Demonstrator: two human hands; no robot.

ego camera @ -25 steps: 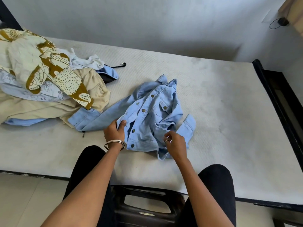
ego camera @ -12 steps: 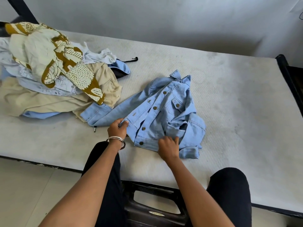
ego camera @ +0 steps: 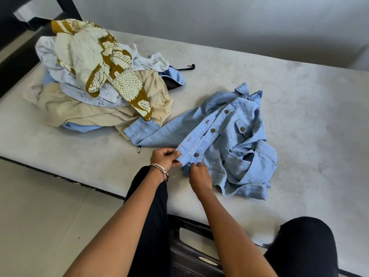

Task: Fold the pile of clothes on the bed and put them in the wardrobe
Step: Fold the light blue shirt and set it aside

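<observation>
The denim jacket (ego camera: 225, 140) lies crumpled on the bed (ego camera: 299, 100), spreading up and right of the hands. Its lower button placket is pinched by the left hand (ego camera: 164, 157) and by the right hand (ego camera: 199, 172) just beside it, probably so the front can be aligned before folding. The unfolded pile of clothes (ego camera: 95, 82) sits well up and left of the left hand. No wardrobe is seen.
</observation>
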